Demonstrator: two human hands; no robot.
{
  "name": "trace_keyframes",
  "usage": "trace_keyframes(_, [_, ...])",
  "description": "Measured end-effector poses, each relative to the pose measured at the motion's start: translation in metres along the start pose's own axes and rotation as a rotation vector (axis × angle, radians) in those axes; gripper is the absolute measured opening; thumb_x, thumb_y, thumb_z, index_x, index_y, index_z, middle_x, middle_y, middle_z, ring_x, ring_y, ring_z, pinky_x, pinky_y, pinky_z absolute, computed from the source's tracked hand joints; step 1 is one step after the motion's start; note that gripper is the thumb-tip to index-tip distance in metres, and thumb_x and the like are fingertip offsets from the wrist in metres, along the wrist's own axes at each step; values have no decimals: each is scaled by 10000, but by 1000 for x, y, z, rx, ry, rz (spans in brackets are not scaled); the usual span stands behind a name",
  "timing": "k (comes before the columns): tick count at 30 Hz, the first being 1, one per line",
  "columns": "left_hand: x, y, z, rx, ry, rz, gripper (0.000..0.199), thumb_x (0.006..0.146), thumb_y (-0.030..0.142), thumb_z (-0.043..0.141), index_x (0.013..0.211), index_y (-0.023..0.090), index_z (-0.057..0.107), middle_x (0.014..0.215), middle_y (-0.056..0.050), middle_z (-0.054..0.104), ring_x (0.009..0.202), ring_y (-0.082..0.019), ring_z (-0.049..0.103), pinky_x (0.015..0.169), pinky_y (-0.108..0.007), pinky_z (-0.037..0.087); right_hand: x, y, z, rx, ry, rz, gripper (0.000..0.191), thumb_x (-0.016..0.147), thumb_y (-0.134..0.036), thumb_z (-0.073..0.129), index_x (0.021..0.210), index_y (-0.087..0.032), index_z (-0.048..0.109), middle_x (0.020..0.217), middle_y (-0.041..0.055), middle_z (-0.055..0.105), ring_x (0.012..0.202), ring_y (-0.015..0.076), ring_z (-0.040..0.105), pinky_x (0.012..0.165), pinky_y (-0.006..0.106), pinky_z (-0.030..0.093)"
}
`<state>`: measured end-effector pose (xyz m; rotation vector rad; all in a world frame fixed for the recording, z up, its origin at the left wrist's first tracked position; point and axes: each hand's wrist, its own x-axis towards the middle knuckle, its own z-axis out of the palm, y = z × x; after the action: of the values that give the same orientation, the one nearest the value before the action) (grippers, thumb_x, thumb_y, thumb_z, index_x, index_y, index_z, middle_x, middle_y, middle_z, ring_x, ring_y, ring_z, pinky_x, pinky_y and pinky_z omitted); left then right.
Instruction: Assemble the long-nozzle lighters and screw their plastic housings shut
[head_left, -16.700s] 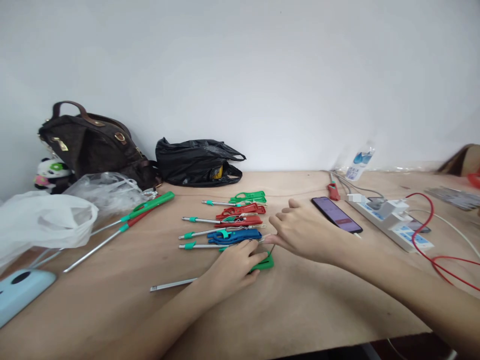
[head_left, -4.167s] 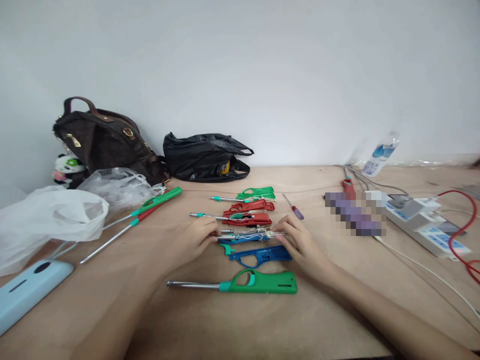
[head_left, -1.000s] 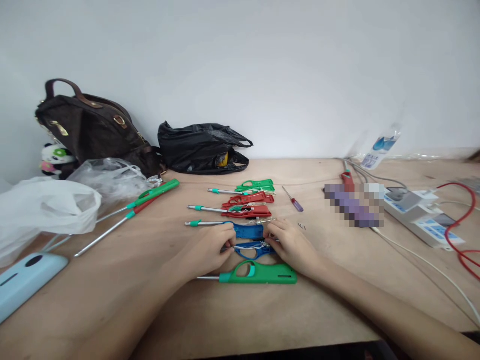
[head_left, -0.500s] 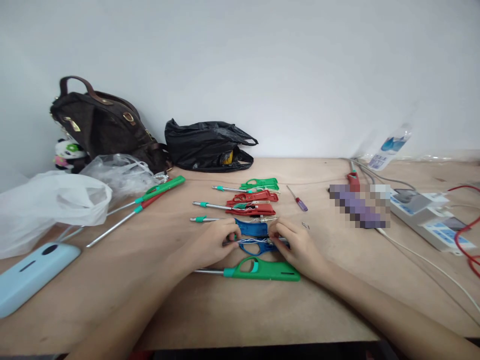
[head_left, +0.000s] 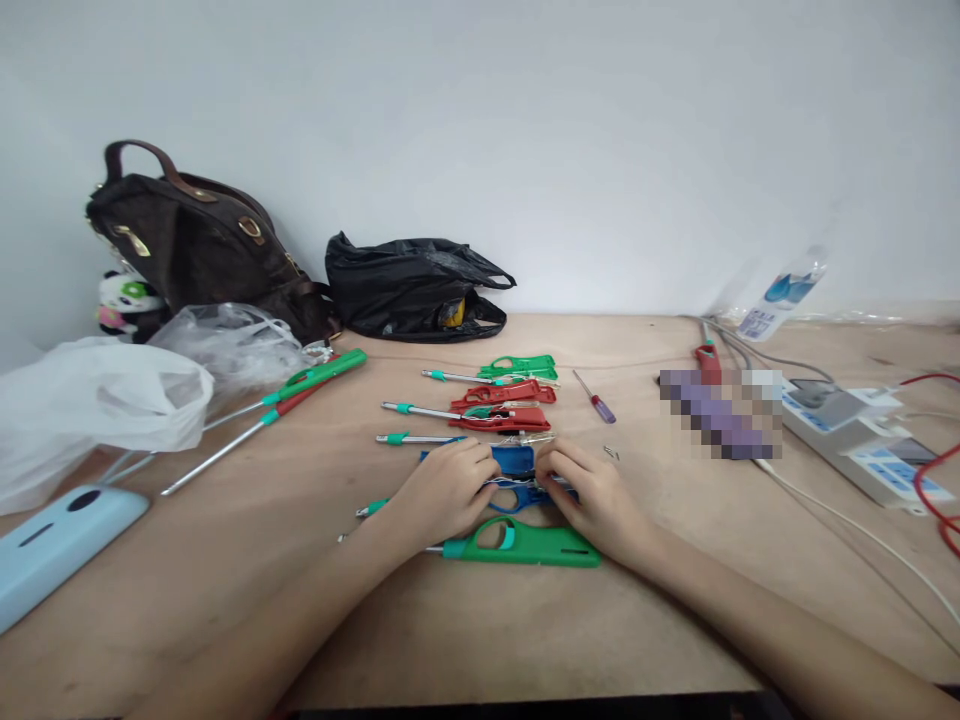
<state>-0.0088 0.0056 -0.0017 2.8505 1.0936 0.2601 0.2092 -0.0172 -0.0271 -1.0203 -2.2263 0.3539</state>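
Observation:
An opened blue gas lighter lies in the middle of the table, its blue half-shell (head_left: 514, 460) behind and its trigger-side shell (head_left: 510, 500) in front. My left hand (head_left: 450, 490) is closed at the left part of this lighter, fingertips at its white wires. At the handle end, my right hand (head_left: 596, 495) pinches small inner parts, mostly hidden by the fingers. A metal tube with a teal collar (head_left: 371, 508) sticks out left of my left hand. Just in front lies a closed green gas lighter (head_left: 536, 543).
Behind lie opened red lighters (head_left: 502, 418), a green one (head_left: 525, 367) and a purple-handled screwdriver (head_left: 602, 409). Small screws (head_left: 611, 453) sit right of my right hand. Bags (head_left: 412, 290) line the back; a power strip (head_left: 862, 450) with cables is at right, a light-blue device (head_left: 67, 550) at left.
My left hand has turned over and slid slightly right along the blue lighter, its fingers now nearer my right hand. The tube's teal collar has come into sight. My right hand stays nearly in place.

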Motion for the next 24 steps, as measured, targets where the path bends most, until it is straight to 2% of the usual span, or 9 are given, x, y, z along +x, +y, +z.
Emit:
trace_keyframes(5, [0,-1,2,21,13,34,186,926,145,463,799,146,600,864,-69,622,811,-211,548,693,-315,415,-1,1,1,-24,2,-11,181,968,-172,363,872,-219,509,941,70,603,849,193,610,736,303,499])
trace_keyframes(12, [0,5,5,-6,97,-88,138,868,123,476,757,171,544,782,-36,586,748,-192,525,619,-290,366,-1,1,4,-67,26,-55,177,956,-141,382,866,-211,517,906,60,599,797,177,595,699,279,480])
trace_keyframes(15, [0,6,6,-1,120,-90,143,856,113,475,741,173,537,771,-26,580,740,-187,521,612,-291,358,-1,1,4,-77,41,-80,162,945,-131,400,861,-206,517,884,56,595,774,172,590,677,270,476])
trace_keyframes(18, [-1,6,6,-2,122,-86,134,857,116,479,757,173,548,796,-30,590,768,-195,529,625,-299,368,-1,0,4,-82,49,-90,156,936,-127,411,856,-206,519,870,52,595,762,170,591,671,267,477])
trace_keyframes(22, [2,12,5,-4,114,-67,87,826,138,545,891,173,591,918,-44,613,869,-219,539,719,-324,409,0,0,2,-63,69,-82,148,923,-125,424,842,-211,514,860,48,599,759,171,600,654,262,475])
trace_keyframes(24, [6,16,5,20,86,-57,79,821,159,571,894,170,601,943,-50,615,890,-229,539,747,-340,419,0,0,2,-49,75,-81,146,919,-126,425,836,-211,509,850,46,596,754,172,599,648,263,473])
